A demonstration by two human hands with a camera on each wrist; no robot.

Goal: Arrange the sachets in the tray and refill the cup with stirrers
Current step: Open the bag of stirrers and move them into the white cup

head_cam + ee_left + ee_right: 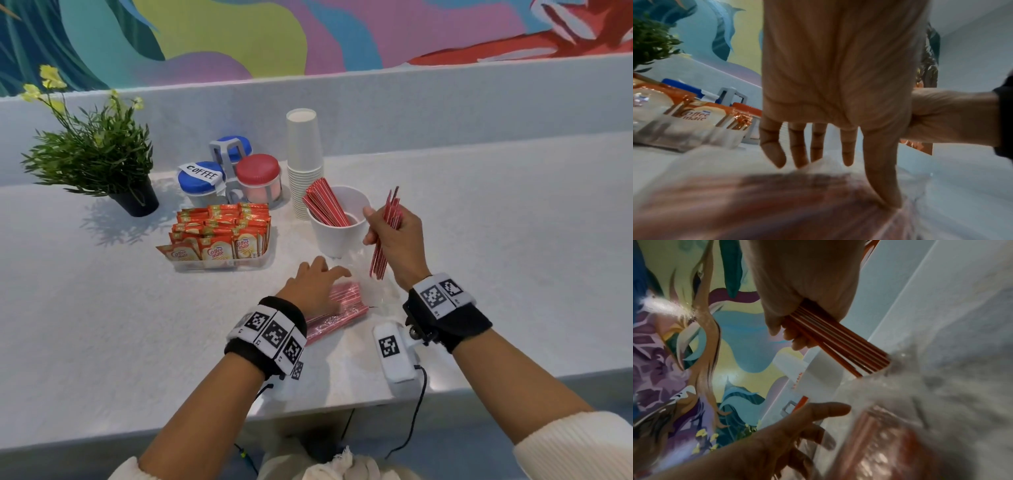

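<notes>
On the white counter [479, 240], nearest, the left hand [313, 291] lies with straight fingers on the bag [339, 308] of stirrers. Beyond it the right hand [397, 240] grips a bundle [388, 236] beside the cup [337, 222]. Light, stiff and probably slippery, the sticks are best held mid-length.

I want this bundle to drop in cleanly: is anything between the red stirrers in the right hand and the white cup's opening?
Nothing visible blocks it. The right hand holds the bundle of red stirrers beside the white cup; the red stirrers already in the cup lean to its left side, leaving the right side open.
</notes>
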